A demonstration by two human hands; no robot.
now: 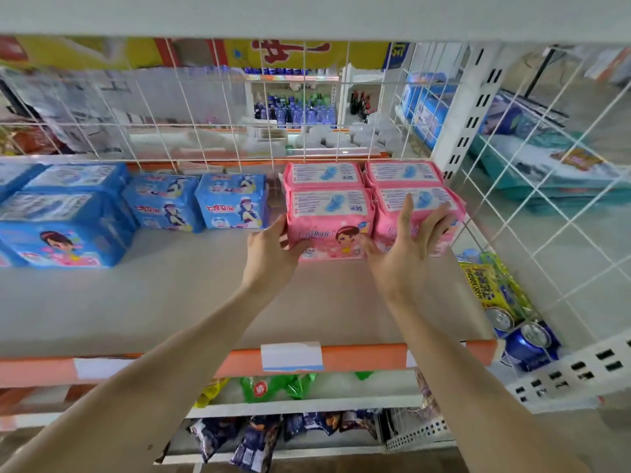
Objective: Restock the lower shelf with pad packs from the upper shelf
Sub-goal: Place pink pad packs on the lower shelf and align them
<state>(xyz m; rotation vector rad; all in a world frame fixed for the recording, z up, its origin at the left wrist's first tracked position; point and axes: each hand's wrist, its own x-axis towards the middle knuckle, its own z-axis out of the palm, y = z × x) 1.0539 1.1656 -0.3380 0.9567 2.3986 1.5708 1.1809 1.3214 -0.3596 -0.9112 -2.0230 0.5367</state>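
Pink pad packs stand in two rows at the right end of the white shelf board [205, 295]. My left hand [269, 254] grips the left edge of the front-left pink pack [329, 216], thumb on its side and fingers under its lower corner. My right hand [406, 247] is spread over the front-right pink pack [430, 196]: the thumb sits in the gap between the two front packs and the fingers reach over its front and top. Two more pink packs [324, 174] [404, 172] stand behind them against the wire back.
Blue pad packs [61, 227] [232, 203] fill the shelf's left part. White wire mesh [205, 107] closes the back and right side [546, 216]. An orange shelf edge [358, 358] carries a price label [292, 356]. Snack bags [246, 438] lie on shelves below; cans [526, 343] sit beyond the right mesh.
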